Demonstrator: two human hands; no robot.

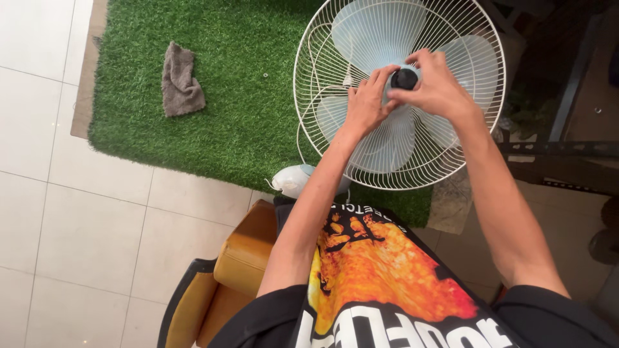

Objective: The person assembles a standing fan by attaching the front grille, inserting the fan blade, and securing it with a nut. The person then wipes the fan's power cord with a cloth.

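A small black cap sits at the hub of the pale blue fan blades, pinched between the fingertips of the right hand. The left hand lies just beside it, fingers curled against the hub and a blade, closed on nothing distinct. Around both hands runs the white wire fan guard, lying flat on green artificial turf. Below the left wrist sits the fan's white motor housing. Well off to the left of the hands a grey rag lies crumpled on the turf.
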